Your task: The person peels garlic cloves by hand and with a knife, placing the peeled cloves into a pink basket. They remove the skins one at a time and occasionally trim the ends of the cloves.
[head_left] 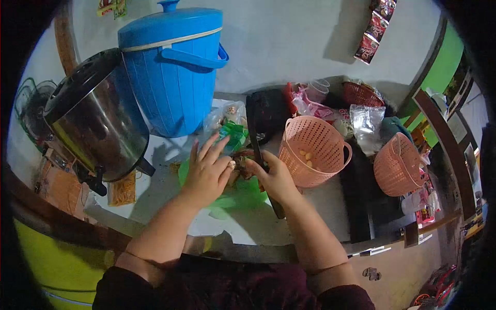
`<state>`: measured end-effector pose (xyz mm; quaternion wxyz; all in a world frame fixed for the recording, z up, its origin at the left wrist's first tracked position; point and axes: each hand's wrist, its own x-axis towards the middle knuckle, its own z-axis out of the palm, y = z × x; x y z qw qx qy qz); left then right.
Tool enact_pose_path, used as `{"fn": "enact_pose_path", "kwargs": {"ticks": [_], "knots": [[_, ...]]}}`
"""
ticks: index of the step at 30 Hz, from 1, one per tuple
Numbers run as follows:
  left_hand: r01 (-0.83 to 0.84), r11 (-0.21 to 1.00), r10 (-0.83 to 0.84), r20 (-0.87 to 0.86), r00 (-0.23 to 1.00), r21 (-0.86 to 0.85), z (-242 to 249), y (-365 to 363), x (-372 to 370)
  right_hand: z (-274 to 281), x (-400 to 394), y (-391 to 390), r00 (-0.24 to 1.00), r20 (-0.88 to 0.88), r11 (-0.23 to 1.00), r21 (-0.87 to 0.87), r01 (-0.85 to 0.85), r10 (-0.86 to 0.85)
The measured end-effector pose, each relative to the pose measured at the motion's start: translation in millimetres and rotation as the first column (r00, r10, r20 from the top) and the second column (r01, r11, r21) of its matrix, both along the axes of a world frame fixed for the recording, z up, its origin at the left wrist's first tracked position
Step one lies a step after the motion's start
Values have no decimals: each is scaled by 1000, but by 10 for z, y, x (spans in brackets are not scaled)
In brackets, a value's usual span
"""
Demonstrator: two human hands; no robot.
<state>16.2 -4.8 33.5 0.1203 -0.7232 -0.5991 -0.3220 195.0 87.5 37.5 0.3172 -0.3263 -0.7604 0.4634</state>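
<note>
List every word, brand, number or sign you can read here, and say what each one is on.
No word, brand or number can be read with certainty.
Strip of dark red sachets on the wall: pale lettering, too blurred to read.
Yellow-and-green packets at the top left: printing too small and blurred to read.
Green packet just beyond the hands: pale markings, too blurred to tell whether they are letters.

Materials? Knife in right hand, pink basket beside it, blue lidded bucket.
Knife: probably metal blade, going by its long, thin shape; it looks dark, finish unclear.
Pink basket: likely moulded plastic, matte; regular perforations, same-colour handle.
Blue lidded bucket: likely plastic, slight sheen; vertical ribs.
</note>
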Motion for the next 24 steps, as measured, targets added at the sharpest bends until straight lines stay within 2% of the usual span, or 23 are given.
{"fn": "enact_pose_path", "kwargs": {"ticks": [1,3,6,7,11,14,18,22,24], "knots": [[-42,998,41,-34,999,-43,-64,18,-20,109,-4,-66,1000,-24,996,-87,8,-11],[-144,976,133,-75,988,-164,-216,55,-48,3,-8,-8,1000,12,999,41,17,-17],[-134,956,119,-72,990,-262,-306,68,-102,-92,6,59,1000,0,996,94,5,-5],[-144,965,126,-96,987,-217,-307,58,-97,-100,15,63,1000,-14,996,88,-2,3],[-129,992,129,-19,991,-12,-186,24,-33,-79,32,66,1000,-18,980,198,13,-10],[-171,976,176,-25,984,137,-10,-67,-73,-28,46,53,999,22,984,178,23,-27],[-342,906,374,-95,922,250,155,-130,-251,31,35,13,998,31,995,92,43,-46],[-394,887,429,-112,896,242,188,-148,-476,-21,23,33,999,26,995,96,19,-22],[-405,904,419,-106,902,134,148,-171,-602,-76,11,53,998,46,989,141,34,-40]]}}
